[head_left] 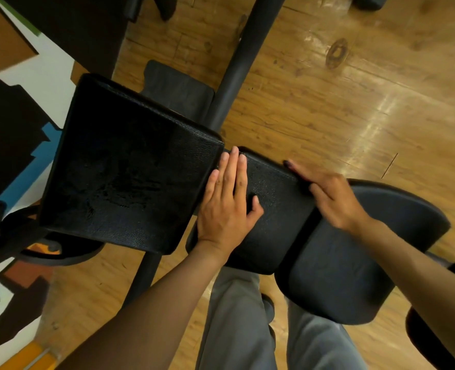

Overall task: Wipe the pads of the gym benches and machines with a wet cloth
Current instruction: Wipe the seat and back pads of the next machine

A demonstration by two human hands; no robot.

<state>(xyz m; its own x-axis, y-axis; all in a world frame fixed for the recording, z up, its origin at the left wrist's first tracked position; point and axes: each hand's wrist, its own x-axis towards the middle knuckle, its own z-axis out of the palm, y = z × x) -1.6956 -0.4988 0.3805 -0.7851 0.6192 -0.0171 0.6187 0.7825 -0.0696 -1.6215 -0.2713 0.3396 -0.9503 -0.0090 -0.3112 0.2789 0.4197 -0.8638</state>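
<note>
Left hand [227, 198] first: I'm seeing it lying flat, fingers straight and together, palm pressing on the middle pad [271, 209] of the bench, fingertips reaching the gap where that pad is meeting the large back pad [130, 169]. It's grasping nothing. My right hand [330, 193] is resting at the far edge of the same middle pad, on the side toward the seat pad [368, 252], fingers extended and slightly blurred; whether a cloth is sitting under it I cannot tell, since no cloth is showing anywhere. I'm reading it as released too.

Taking the middle pad as the landmark: the back pad is lying just beyond the left fingertips, away from the seat, and it's carrying wet streaks, so I'm judging it wiped already. The seat pad is touching the middle pad's other end, under the right forearm, and is looking dry and dull. All three pads are running in one line, with the long axis going from the back pad through to the seat.

I'm judging that the next stroke is heading toward the seat pad, and the right hand is the nearer one.
</note>
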